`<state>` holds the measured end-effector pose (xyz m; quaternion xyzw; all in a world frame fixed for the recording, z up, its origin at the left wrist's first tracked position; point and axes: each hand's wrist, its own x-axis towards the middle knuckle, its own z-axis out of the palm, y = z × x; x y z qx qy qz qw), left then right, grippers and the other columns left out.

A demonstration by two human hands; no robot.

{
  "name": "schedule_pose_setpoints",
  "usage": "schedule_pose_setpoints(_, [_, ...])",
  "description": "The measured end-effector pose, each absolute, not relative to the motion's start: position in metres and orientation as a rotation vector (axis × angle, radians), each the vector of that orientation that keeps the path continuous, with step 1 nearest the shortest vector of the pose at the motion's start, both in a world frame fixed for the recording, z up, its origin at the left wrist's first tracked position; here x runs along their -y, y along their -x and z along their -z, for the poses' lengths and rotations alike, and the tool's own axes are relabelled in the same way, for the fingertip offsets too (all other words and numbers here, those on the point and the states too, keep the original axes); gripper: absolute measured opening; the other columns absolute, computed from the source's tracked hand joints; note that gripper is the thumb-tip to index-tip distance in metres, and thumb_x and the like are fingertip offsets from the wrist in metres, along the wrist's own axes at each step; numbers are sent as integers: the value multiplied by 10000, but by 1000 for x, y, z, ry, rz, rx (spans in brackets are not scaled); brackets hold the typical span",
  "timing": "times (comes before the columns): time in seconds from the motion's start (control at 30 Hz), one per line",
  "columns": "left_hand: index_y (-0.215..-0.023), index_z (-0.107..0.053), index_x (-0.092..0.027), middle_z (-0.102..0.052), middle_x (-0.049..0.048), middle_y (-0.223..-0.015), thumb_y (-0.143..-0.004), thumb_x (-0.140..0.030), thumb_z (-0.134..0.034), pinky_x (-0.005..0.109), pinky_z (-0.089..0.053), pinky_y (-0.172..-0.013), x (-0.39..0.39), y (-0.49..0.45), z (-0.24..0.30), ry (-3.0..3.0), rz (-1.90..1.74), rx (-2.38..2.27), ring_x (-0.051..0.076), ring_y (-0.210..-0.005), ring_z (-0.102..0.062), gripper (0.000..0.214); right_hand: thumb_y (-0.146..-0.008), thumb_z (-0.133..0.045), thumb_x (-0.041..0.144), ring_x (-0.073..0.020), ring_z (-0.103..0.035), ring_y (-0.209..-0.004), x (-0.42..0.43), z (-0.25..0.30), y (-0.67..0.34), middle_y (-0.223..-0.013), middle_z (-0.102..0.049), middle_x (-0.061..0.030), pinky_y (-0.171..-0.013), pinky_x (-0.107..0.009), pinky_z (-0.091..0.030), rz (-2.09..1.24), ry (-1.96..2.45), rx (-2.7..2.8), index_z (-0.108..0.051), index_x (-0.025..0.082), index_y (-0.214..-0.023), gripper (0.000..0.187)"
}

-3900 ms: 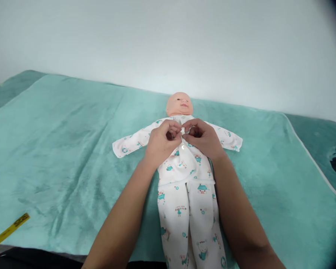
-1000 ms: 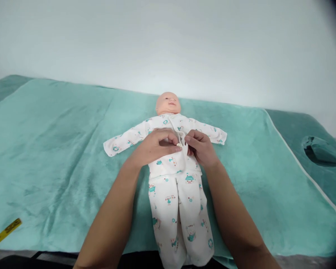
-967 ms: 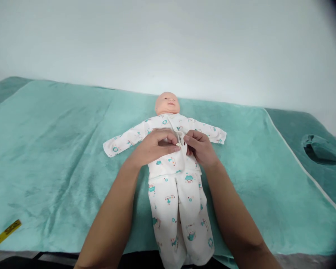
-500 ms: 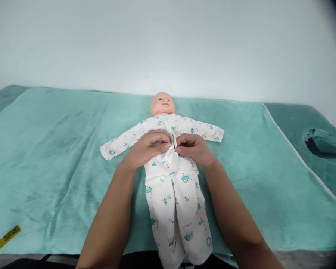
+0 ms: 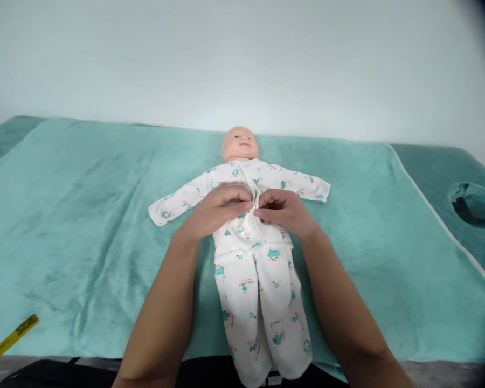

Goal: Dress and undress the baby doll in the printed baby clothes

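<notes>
A baby doll [image 5: 240, 144] lies on its back with its arms spread, dressed in a white printed shirt [image 5: 234, 237] and matching trousers [image 5: 275, 302]. Over the doll's belly, my left hand [image 5: 225, 207] pinches one front edge of the shirt between thumb and fingers. Close against it, my right hand [image 5: 283, 211] pinches the other edge. The fingertips of both hands nearly meet at the front opening, where a small fastener is mostly hidden. Above the hands the shirt gapes slightly in a fold.
A green plush cover [image 5: 84, 215] is spread under the doll over a padded table. An oval face hole [image 5: 475, 205] shows at the right end. A yellow strip with dark marks [image 5: 12, 339] is at the lower left. Behind stands a pale wall [image 5: 226, 59].
The fingertips have drawn closer together, and the shiny fastener seen between them before is now mostly covered. The whole view has shifted slightly, with the doll a little further right.
</notes>
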<state>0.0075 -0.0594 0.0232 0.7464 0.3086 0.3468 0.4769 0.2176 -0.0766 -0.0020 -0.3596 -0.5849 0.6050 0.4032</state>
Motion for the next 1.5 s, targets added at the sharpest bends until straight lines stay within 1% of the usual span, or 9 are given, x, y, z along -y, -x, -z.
schedule_pose_setpoints(0.2, [-698,-567,-180,-525,-4,-731,-920,-259,-608,298,-359,-667,60,-11,-23,-1898,-841,-814,128,-690,-461,239,-739,-852,353,-78,-532,-551,74,7,-221,-647,-630,34,-514,-211,-416,-1536,891,1474,-685,180,-807,250])
schedule_pose_setpoints(0.33, [-711,-578,-184,-538,1,-732,-941,-302,-588,301,-369,-680,59,-12,-23,-1933,-845,-807,130,-688,-469,259,-804,-804,397,-95,-573,-578,73,7,-225,-645,-637,21,-547,-220,-464,-1556,832,1494,-695,180,-825,243])
schedule_pose_setpoints(0.57, [-707,-565,-184,-533,0,-715,-956,-337,-571,297,-373,-681,61,-12,-25,-1947,-843,-826,130,-672,-459,292,-852,-763,412,-101,-604,-582,71,11,-227,-668,-653,22,-519,-208,-461,-1568,773,1476,-677,197,-931,245])
schedule_pose_setpoints(0.67, [-709,-562,-185,-526,-4,-715,-954,-327,-573,299,-366,-679,60,-12,-25,-1955,-838,-834,131,-673,-456,283,-836,-782,375,-98,-591,-576,72,11,-226,-669,-642,30,-515,-207,-448,-1565,786,1469,-664,202,-919,225])
schedule_pose_setpoints(0.87, [-743,-579,-190,-549,-16,-711,-986,-341,-524,323,-373,-799,60,-13,-23,-2090,-809,-878,138,-716,-504,291,-701,-887,347,-88,-547,-549,73,7,-221,-659,-605,59,-507,-214,-430,-1570,812,1436,-607,216,-891,363])
schedule_pose_setpoints(1.0, [-765,-579,-195,-585,-17,-723,-989,-318,-492,348,-362,-877,64,-15,-27,-2180,-770,-973,152,-755,-531,271,-702,-880,380,-77,-513,-487,76,3,-214,-586,-551,89,-463,-203,-401,-1503,880,1415,-558,225,-857,390])
schedule_pose_setpoints(1.13, [-807,-613,-199,-612,-7,-800,-934,-313,-587,342,-383,-889,66,-12,-29,-2177,-768,-942,154,-791,-544,172,-729,-858,383,-71,-484,-472,79,2,-210,-565,-534,95,-445,-199,-372,-1432,936,1432,-544,233,-860,371])
schedule_pose_setpoints(1.23, [-815,-629,-201,-611,-5,-810,-893,-241,-620,326,-402,-859,66,-11,-27,-2174,-781,-925,151,-793,-540,88,-747,-844,355,-73,-481,-466,80,4,-209,-550,-534,97,-444,-199,-365,-1397,950,1450,-544,234,-866,345])
schedule_pose_setpoints(1.5, [-735,-638,-205,-647,5,-749,-875,-164,-568,329,-438,-810,65,-10,-27,-2228,-833,-904,161,-759,-562,162,-762,-823,292,-77,-488,-487,79,5,-215,-598,-534,90,-462,-211,-396,-1463,922,1473,-573,234,-915,299])
